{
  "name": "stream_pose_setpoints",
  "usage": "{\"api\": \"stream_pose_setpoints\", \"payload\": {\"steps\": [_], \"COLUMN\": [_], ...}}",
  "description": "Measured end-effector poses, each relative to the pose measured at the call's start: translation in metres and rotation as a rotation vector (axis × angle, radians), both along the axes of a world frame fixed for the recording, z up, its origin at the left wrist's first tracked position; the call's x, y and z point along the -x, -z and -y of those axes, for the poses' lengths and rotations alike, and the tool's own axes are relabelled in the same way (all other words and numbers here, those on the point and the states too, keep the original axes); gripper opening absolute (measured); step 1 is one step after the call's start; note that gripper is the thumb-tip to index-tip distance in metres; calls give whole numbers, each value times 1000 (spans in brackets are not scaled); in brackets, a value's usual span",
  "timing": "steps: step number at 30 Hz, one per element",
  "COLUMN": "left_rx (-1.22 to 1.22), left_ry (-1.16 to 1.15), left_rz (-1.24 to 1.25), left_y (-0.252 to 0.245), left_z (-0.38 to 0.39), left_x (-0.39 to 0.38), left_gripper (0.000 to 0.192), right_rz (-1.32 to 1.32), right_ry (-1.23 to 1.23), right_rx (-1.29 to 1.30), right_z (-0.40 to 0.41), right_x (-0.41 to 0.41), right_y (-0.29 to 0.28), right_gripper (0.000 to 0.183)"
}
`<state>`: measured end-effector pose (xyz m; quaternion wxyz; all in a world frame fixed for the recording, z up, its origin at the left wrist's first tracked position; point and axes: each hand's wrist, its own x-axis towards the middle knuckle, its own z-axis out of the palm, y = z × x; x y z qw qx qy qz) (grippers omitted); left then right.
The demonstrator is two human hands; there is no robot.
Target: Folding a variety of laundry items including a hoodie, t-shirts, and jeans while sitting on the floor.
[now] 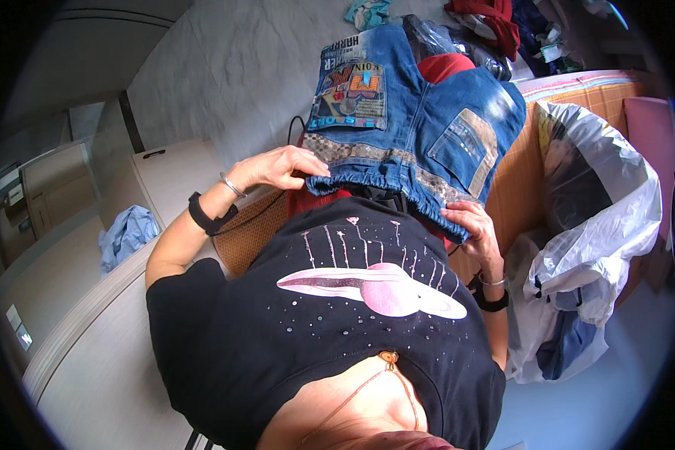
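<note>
Denim shorts (410, 124) with an elastic waistband and printed patches lie spread over my lap, the waistband towards my body. My left hand (284, 167) grips the waistband's end at the left of the picture, thumb and fingers closed on the cloth. At the other end, my right hand (472, 225) pinches the waistband with its fingers on top. Part of a red garment (446, 66) shows between the two legs of the shorts. Both wrists bear a bangle and a black strap.
A white plastic bag (596, 253) holding dark and blue items stands at the right, beside an orange-brown covered surface (517, 169). Mixed clothes (486, 22) lie beyond the shorts. A light-blue crumpled cloth (128, 233) is at the left, near a pale cabinet (174, 174).
</note>
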<state>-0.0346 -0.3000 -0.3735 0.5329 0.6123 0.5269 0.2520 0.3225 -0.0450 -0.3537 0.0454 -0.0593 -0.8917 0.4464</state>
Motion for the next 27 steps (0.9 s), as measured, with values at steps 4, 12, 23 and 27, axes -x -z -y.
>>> {"api": "stream_pose_setpoints", "payload": {"steps": [4, 12, 23, 27], "left_rx": [311, -268, -143, -137], "left_ry": [82, -2, -59, -63], "left_rz": [226, -572, -715, -734], "left_y": [-8, 75, 122, 111], "left_z": [-44, -227, -258, -264], "left_x": [27, 15, -13, -13], "left_gripper": [41, 55, 46, 49], "right_rz": [44, 278, 262, 132], "right_ry": [-73, -183, 60, 91], "right_rx": [85, 221, -246, -167], "right_z": [-2, -10, 35, 29], "right_x": [2, 43, 46, 47], "right_y": [-3, -46, -29, -66], "right_gripper": [38, 67, 58, 37]}}
